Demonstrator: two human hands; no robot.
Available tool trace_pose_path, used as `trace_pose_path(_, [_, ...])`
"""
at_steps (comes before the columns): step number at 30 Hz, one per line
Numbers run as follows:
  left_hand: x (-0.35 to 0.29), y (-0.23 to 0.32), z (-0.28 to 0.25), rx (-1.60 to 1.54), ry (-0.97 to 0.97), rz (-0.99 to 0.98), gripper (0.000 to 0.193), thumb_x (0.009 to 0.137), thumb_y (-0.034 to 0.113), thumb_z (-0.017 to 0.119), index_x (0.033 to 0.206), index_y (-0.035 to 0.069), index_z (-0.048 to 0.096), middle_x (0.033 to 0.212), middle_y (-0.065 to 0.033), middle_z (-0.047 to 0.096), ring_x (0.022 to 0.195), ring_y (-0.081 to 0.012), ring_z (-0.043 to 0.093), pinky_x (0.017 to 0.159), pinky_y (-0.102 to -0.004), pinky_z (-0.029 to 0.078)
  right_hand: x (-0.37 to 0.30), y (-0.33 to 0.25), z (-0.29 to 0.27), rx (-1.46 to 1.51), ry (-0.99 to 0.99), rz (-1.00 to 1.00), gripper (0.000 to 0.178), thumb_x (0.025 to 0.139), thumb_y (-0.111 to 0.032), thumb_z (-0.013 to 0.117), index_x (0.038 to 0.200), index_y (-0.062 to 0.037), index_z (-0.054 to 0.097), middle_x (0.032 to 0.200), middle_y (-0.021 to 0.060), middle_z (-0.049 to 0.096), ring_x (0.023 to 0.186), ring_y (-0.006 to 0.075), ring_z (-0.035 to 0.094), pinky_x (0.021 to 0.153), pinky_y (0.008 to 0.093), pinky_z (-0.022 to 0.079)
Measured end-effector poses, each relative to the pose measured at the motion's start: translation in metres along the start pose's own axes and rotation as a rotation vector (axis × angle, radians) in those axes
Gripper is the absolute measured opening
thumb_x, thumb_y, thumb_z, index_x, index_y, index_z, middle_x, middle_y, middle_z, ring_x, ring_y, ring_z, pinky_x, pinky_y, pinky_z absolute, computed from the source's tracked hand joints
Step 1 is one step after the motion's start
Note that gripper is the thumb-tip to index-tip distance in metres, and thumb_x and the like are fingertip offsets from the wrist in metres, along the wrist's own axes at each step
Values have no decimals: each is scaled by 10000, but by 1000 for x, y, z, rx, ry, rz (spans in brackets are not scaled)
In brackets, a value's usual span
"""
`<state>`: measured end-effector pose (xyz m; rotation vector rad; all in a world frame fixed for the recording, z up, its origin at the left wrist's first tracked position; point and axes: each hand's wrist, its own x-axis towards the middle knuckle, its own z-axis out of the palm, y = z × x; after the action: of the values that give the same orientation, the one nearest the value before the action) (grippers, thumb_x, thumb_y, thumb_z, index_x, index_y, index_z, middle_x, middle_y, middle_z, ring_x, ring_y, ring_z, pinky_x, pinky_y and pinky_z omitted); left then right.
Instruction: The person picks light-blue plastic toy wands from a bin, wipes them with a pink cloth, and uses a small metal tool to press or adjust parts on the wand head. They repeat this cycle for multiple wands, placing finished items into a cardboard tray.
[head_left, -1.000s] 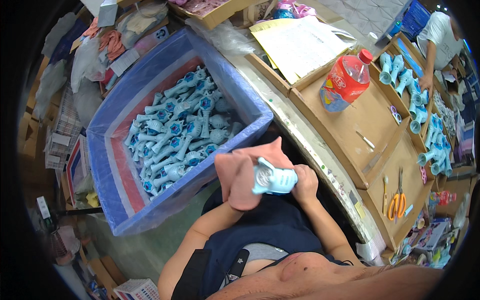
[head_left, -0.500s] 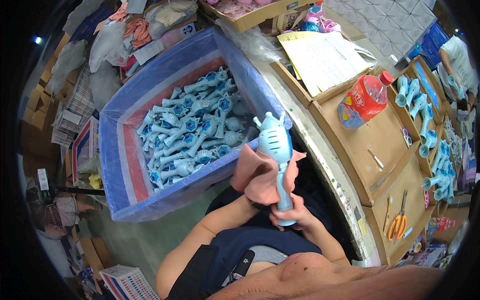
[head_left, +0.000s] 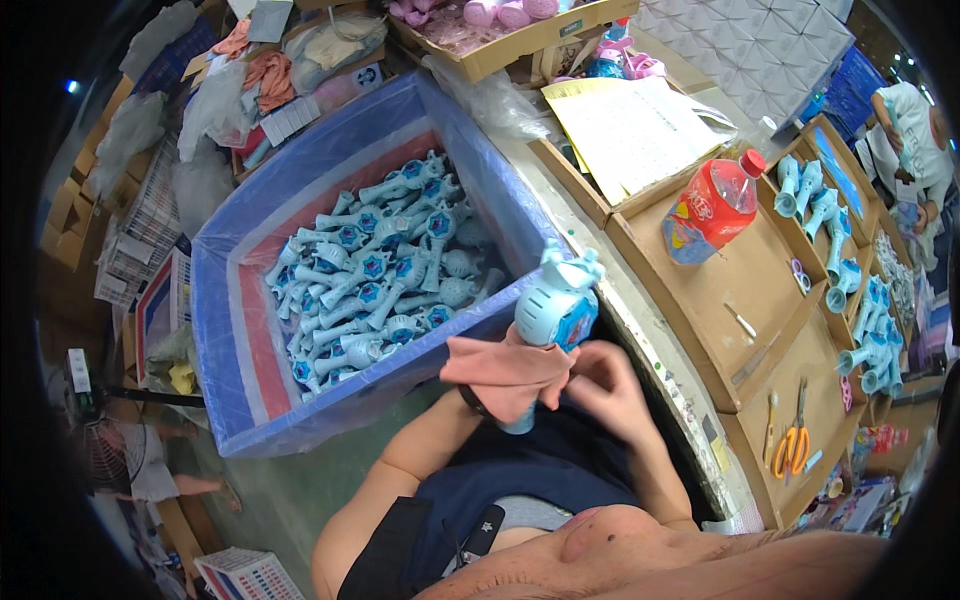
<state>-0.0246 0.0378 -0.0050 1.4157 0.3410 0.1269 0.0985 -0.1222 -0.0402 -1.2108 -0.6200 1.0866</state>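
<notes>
A light blue toy wand (head_left: 548,318) with a crown-like top and a dark blue and red badge stands nearly upright in front of me. A salmon-pink cloth (head_left: 508,378) wraps round its neck, and the handle's end shows below. My left hand is under the cloth, gripping the wand through it; its fingers are hidden. My right hand (head_left: 612,392) is just right of the cloth at the wand's neck, fingers curled and blurred by motion. Beyond the wand, a large bin (head_left: 335,425) lined with blue plastic holds a heap of similar wands (head_left: 385,270).
Right of me is a workbench with cardboard trays (head_left: 690,335). They hold a red-capped bottle (head_left: 712,210), orange-handled scissors (head_left: 792,448), a brush (head_left: 771,425) and rows of blue wand parts (head_left: 822,215). Papers (head_left: 640,130) lie farther back. A co-worker (head_left: 915,140) is at far right.
The wand has turned, so its badge now faces right, and tilted a little. My right hand has left the handle's base and moved up beside the cloth. The cloth has shifted across the wand's neck.
</notes>
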Motion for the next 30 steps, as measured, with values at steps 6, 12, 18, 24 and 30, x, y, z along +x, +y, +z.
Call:
trace_pose_path(6, [12,-8,19,284,-310,372,282,967,159,640,1160,29,480,822,-51,613,773,-179,645,699,-318,554,40,-38,-8,225,158,-312,850,887,-326,743,1513,-1,268,1291,260,600,1152,275,627,972,398,508])
trace_pose_path(12, [-19,4,33,719,-199,379,311,900,116,674,1133,36,484,897,-78,582,879,-198,609,942,-379,457,63,-75,-29,239,322,-303,765,919,-382,684,1473,12,334,1106,276,661,997,316,695,851,418,587])
trace_pose_path(18, [20,-6,21,338,-174,913,266,756,139,786,873,18,580,787,-107,586,685,-193,597,644,-281,478,69,-59,-8,330,314,-199,736,953,-429,640,1473,0,342,1106,275,655,1002,308,683,830,411,580])
trace_pose_path(24, [21,-46,37,237,-332,236,241,845,216,667,978,45,562,859,-99,568,739,-277,574,763,-391,461,66,-61,-45,131,449,-384,796,945,-390,676,1498,26,283,1090,281,656,973,337,705,816,435,598])
trace_pose_path(30, [12,-29,46,-241,-403,23,392,797,368,625,923,2,570,801,-130,550,710,-308,563,715,-391,458,84,-35,-55,842,62,-421,729,971,-564,541,1494,-86,367,1225,241,634,1200,368,600,950,466,545])
